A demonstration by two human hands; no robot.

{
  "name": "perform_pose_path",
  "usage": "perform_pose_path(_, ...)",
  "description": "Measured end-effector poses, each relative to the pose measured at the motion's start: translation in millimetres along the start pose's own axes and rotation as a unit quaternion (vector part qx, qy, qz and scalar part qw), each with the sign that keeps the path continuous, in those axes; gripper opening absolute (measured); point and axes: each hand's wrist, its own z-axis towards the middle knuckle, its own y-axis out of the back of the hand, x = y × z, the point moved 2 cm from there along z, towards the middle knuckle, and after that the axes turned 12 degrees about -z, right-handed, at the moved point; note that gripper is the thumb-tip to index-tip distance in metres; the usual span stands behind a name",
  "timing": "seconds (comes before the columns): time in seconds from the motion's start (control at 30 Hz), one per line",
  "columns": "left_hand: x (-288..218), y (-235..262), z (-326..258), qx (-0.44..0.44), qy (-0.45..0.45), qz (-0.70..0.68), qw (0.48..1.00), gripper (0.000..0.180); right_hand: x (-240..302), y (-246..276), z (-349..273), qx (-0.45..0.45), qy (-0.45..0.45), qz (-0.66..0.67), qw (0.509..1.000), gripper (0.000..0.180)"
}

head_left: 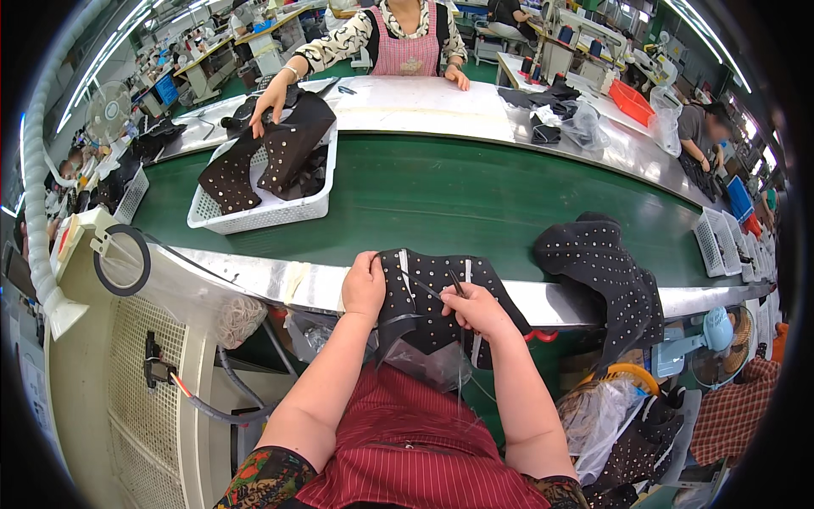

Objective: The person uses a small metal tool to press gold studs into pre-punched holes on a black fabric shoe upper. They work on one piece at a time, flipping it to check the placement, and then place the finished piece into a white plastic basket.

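My left hand (364,284) is closed on the upper left edge of a black studded upper piece (441,259), dotted with metal studs and edged with pale strips. My right hand (480,309) is closed over the same piece, pinching a slim dark pointed tool (458,285); its exact kind is hard to make out. A narrow dark strip (415,278) stretches between my hands. Clear plastic film (432,365) hangs under the piece. To the right, another black studded piece (598,263) drapes over the metal edge of the conveyor.
Across the green conveyor belt (441,204), a person's hand (270,103) touches black studded pieces in a white basket (254,219). A black ring on a stand (122,260) is at left. A blue fan (717,329) and plastic-wrapped studded pieces (636,450) are at lower right.
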Motion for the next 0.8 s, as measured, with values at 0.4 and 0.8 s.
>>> perform_pose_path(0.4,0.3,-0.1,0.1,-0.005,0.000,-0.003,1.000,0.018,-0.6,-0.4,0.3,0.003,-0.002,0.003,1.000,0.020)
perform_pose_path(0.8,2.3,-0.4,0.4,-0.005,-0.005,-0.007,1.000,0.018,0.8,-0.7,-0.2,0.002,-0.003,0.006,1.000,0.020)
